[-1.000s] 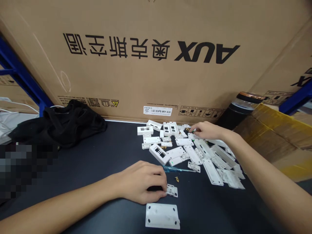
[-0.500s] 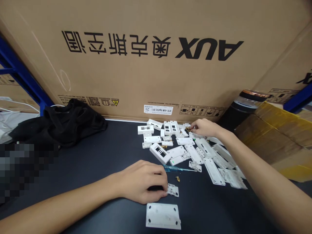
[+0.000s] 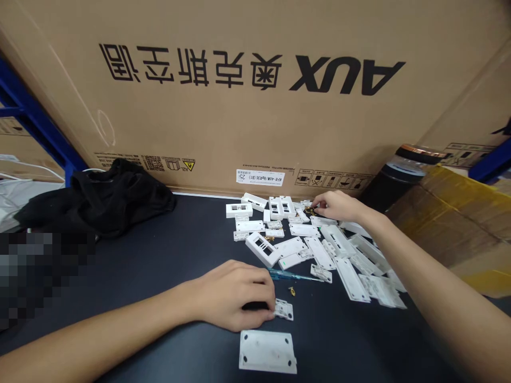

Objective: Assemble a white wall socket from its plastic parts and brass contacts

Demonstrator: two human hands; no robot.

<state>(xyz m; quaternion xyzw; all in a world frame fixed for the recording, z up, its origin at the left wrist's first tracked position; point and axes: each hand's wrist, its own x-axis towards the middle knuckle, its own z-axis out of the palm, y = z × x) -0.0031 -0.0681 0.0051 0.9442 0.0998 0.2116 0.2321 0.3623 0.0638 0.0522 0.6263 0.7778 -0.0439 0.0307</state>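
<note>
My left hand [image 3: 233,298] rests low on the dark tabletop, curled over a black object [image 3: 255,306] that is mostly hidden under the palm. Its fingertips sit beside a small white plastic bracket [image 3: 283,309]. Below it lies a white rectangular plate [image 3: 267,351]. My right hand [image 3: 337,206] pinches at a cluster of small brass parts [image 3: 309,209] at the far side of a scattered pile of white plastic housings and plates [image 3: 315,239]. A blue-handled screwdriver [image 3: 295,275] and a loose brass screw [image 3: 292,290] lie between my hands.
A large cardboard box [image 3: 239,117] with black print stands behind the dark table [image 3: 159,260]. A black cloth [image 3: 115,199] lies at the back left. A black cylinder [image 3: 399,181] and yellow-taped cardboard [image 3: 451,213] stand to the right. A blurred patch covers the left edge.
My head view has tilted slightly, so the box and the table shift in the frame. My right hand has edged farther over the brass parts. My left hand stays nearly still.
</note>
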